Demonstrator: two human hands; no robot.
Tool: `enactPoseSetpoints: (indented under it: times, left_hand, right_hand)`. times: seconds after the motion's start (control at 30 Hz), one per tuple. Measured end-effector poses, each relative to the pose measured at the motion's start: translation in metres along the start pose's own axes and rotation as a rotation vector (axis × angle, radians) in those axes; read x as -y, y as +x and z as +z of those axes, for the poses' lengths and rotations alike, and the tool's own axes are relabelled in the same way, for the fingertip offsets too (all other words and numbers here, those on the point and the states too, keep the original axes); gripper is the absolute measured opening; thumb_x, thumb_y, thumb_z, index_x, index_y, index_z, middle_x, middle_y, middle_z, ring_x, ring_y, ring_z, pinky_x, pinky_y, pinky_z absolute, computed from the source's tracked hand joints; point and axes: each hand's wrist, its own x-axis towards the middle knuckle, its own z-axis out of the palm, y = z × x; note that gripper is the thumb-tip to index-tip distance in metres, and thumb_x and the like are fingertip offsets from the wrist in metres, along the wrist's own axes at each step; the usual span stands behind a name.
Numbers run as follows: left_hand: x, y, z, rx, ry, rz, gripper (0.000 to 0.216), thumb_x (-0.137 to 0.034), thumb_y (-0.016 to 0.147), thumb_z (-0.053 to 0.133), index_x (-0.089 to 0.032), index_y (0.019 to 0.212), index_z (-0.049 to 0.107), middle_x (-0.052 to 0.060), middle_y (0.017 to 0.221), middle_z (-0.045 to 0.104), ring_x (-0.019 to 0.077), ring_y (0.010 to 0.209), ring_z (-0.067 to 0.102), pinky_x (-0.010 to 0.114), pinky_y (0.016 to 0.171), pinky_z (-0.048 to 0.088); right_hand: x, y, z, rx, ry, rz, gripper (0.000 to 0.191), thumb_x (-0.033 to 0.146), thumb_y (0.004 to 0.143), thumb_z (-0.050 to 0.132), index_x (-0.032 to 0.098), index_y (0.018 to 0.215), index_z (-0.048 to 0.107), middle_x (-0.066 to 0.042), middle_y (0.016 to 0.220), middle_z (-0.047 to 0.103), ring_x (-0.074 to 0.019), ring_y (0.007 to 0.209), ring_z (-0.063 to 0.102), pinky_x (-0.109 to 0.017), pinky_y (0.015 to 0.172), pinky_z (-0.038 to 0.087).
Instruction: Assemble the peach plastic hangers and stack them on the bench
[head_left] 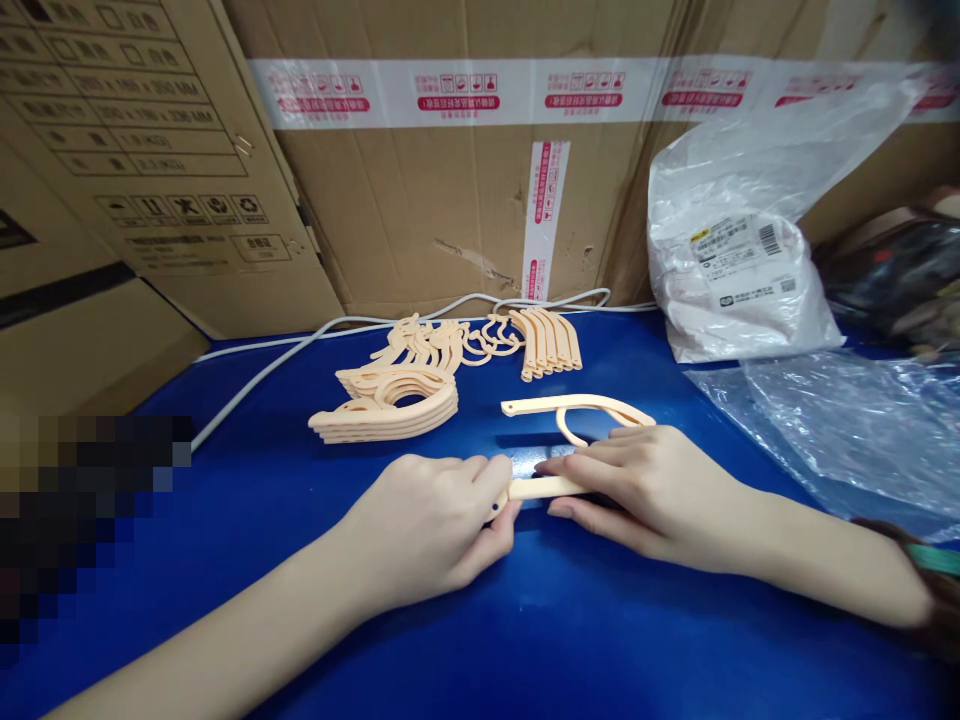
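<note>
Between my hands is a beige plastic folding-hanger arm [541, 488], its pale strip bridging the gap just above the blue table [525, 640]. My left hand [442, 510] is closed on its left end, where a small hole shows by the thumb. The fingers of my right hand [645, 480] are wrapped round its right end, which they hide. Just beyond my right hand lies another hanger arm [574, 404] with a curved piece under it, partly covered by the fingers. A stack of folded hangers [394, 425] sits beyond my left hand.
Farther back lie a pile of curved hanger pieces [427, 345], several hooks [491, 340] and a row of hanger arms [551, 345]. A white cable [277, 368] runs behind them, before cardboard boxes [420, 200]. At right are a white plastic bag [742, 270] and clear plastic wrap [817, 420].
</note>
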Motion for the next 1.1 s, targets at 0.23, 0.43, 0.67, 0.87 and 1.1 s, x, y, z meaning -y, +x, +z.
enactPoseSetpoints:
  times: [0.23, 0.43, 0.67, 0.87, 1.1]
  left_hand:
    - [0.003, 0.0, -0.001, -0.02, 0.025, -0.022, 0.019, -0.024, 0.092, 0.039, -0.02, 0.074, 0.042, -0.004, 0.058, 0.057, 0.0133, 0.048, 0.057, 0.026, 0.043, 0.025]
    - [0.005, -0.002, -0.001, -0.044, 0.054, -0.028, 0.019, -0.023, 0.092, 0.041, -0.02, 0.074, 0.043, -0.004, 0.057, 0.057, 0.0139, 0.047, 0.058, 0.027, 0.043, 0.025]
    - [0.006, -0.001, 0.0, -0.049, 0.069, -0.025, 0.018, -0.023, 0.092, 0.041, -0.02, 0.074, 0.045, -0.004, 0.057, 0.058, 0.0149, 0.047, 0.059, 0.028, 0.042, 0.025]
    - [0.006, -0.001, -0.001, -0.033, 0.047, -0.028, 0.018, -0.024, 0.092, 0.04, -0.019, 0.077, 0.047, -0.003, 0.06, 0.06, 0.0156, 0.048, 0.059, 0.029, 0.042, 0.026]
    - [0.006, -0.003, -0.002, -0.042, 0.038, -0.022, 0.018, -0.024, 0.092, 0.042, -0.02, 0.074, 0.044, -0.004, 0.058, 0.057, 0.0143, 0.046, 0.056, 0.028, 0.042, 0.024]
  right_hand:
    - [-0.003, 0.002, -0.004, -0.155, -0.082, -0.036, 0.03, 0.032, 0.099, 0.041, 0.016, 0.094, 0.067, -0.004, 0.075, 0.066, -0.0153, 0.069, 0.06, -0.03, 0.069, 0.042]
    - [-0.011, 0.0, -0.013, -0.275, -0.121, -0.014, 0.024, 0.028, 0.097, 0.045, 0.016, 0.097, 0.066, -0.007, 0.087, 0.067, -0.0182, 0.078, 0.054, -0.031, 0.069, 0.042]
    - [-0.017, -0.001, -0.018, -0.352, -0.194, 0.078, 0.023, 0.025, 0.095, 0.048, 0.016, 0.086, 0.067, -0.011, 0.102, 0.061, -0.0203, 0.083, 0.053, -0.035, 0.073, 0.042]
    - [-0.023, 0.001, -0.017, -0.265, -0.177, 0.068, 0.026, 0.028, 0.096, 0.046, 0.021, 0.092, 0.071, -0.01, 0.111, 0.062, -0.0226, 0.092, 0.055, -0.039, 0.079, 0.041]
    - [-0.03, 0.003, -0.013, -0.16, -0.099, 0.034, 0.026, 0.03, 0.098, 0.044, 0.02, 0.096, 0.068, -0.006, 0.104, 0.067, -0.0197, 0.094, 0.059, -0.039, 0.087, 0.037]
